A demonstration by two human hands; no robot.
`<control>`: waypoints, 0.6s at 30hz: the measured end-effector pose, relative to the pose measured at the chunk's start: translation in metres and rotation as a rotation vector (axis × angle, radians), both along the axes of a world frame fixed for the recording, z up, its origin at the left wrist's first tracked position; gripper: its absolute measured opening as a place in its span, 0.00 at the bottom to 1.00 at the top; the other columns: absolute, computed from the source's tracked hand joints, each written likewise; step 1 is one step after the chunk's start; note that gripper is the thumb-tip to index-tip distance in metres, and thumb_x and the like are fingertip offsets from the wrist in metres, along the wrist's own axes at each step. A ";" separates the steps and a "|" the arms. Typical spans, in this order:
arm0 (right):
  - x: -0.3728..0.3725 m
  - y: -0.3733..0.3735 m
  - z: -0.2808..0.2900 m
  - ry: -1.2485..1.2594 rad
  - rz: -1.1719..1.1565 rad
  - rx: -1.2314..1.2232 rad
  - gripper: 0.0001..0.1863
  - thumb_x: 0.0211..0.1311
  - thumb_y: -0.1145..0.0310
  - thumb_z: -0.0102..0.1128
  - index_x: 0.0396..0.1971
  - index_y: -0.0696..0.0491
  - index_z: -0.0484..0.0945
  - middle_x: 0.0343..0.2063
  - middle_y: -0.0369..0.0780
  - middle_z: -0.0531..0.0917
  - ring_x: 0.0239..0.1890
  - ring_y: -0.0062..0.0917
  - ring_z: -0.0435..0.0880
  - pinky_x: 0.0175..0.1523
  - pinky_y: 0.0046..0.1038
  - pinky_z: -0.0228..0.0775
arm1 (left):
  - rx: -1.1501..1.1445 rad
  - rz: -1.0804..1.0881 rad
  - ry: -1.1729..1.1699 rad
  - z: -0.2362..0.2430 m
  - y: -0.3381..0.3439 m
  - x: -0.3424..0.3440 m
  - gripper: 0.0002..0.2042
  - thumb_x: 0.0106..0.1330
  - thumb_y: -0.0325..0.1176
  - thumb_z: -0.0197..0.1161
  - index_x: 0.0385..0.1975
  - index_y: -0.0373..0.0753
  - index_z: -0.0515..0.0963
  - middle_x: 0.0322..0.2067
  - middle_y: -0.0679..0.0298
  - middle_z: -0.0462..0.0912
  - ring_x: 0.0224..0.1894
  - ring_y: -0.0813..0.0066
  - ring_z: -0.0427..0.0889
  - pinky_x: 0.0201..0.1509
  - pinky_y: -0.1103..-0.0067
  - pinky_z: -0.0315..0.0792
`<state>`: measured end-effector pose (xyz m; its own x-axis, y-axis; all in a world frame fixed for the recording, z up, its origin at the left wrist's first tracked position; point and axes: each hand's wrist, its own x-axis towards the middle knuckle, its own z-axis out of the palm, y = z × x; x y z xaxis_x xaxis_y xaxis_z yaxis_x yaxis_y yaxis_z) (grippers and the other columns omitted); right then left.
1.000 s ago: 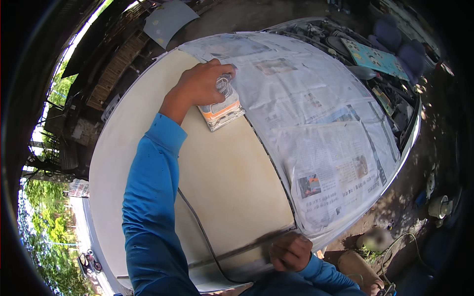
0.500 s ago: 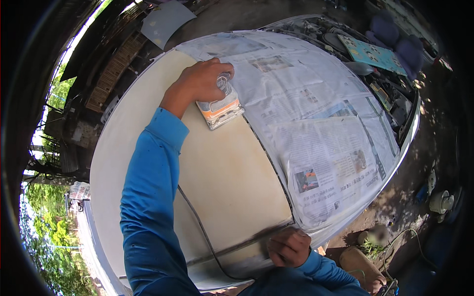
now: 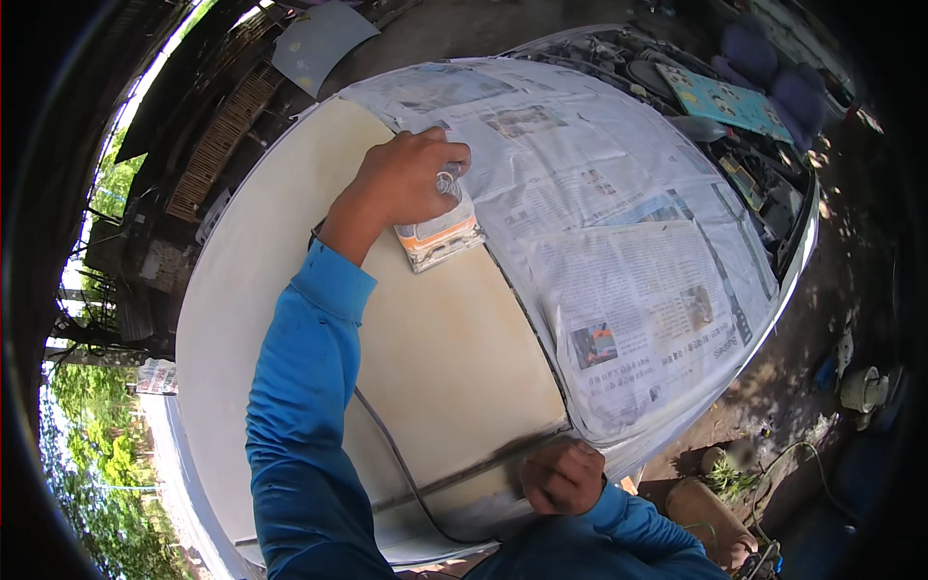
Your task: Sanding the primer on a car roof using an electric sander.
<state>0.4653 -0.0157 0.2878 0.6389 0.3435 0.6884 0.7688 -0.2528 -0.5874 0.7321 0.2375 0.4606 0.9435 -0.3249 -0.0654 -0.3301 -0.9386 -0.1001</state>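
Note:
My left hand (image 3: 406, 184) grips a pale power sander (image 3: 440, 237) with an orange band, resting on a cream car body panel (image 3: 474, 338) right beside its newspaper-covered part (image 3: 619, 174). A dark cord (image 3: 396, 454) runs across the panel under my left arm toward the lower edge. My right hand (image 3: 565, 478) is curled closed low on the right, by the dark seam (image 3: 512, 440) near the panel's near edge; whatever its fingers hold, if anything, I cannot make out.
At the upper right lie an open engine bay (image 3: 764, 203), a turquoise patterned board (image 3: 720, 101) and purple cushioned items (image 3: 793, 101). A pot (image 3: 860, 391) and a hose (image 3: 822, 483) are on the dirt ground at right. A loose grey panel (image 3: 319, 43) lies beyond the car.
My left hand has moved the sander slightly toward me and to the right along the newspaper edge. My right hand stays curled in nearly the same place.

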 end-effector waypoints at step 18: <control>0.000 0.004 -0.001 0.000 -0.002 0.029 0.13 0.40 0.72 0.70 0.31 0.49 0.84 0.35 0.34 0.83 0.32 0.23 0.83 0.34 0.25 0.74 | 0.040 0.045 -0.056 0.005 0.018 0.014 0.17 0.50 0.34 0.72 0.42 0.49 0.80 0.41 0.66 0.78 0.47 0.59 0.80 0.49 0.67 0.76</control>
